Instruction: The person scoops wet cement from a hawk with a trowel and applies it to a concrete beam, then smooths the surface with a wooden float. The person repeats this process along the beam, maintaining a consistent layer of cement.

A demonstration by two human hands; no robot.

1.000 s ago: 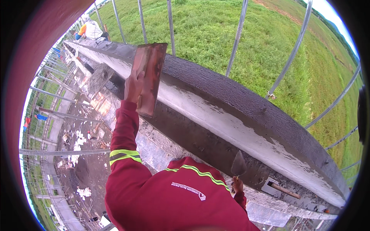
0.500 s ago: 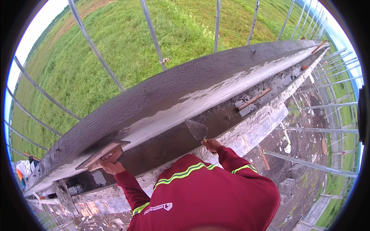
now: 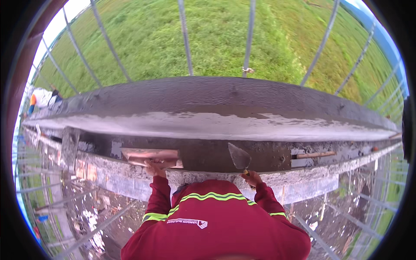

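Note:
My left hand (image 3: 154, 169) is closed on the grip of a flat plastering float (image 3: 136, 155), whose board lies low in a long concrete trough, toward its near edge. Its contact with the trough floor cannot be made out for certain. In my right hand (image 3: 252, 178) is a pointed trowel (image 3: 239, 157), its blade aimed away from me over the trough. Dark, wet mortar (image 3: 203, 156) covers the floor between the two tools. Behind it rises a concrete wall (image 3: 195, 125), pale low down and coated dark grey above.
A brown stick (image 3: 314, 154) lies in the trough at right, near puddles. A short concrete crosspiece (image 3: 70, 147) spans its left part. Upright metal poles (image 3: 185, 43) stand beyond the wall, before grass. Another person (image 3: 43, 97) is at far left. Debris-strewn ground (image 3: 104, 212) lies below.
My view has swung so the trough now runs level across it. The float has come down from a tilt near the wall into the trough. The trowel stays in my right hand.

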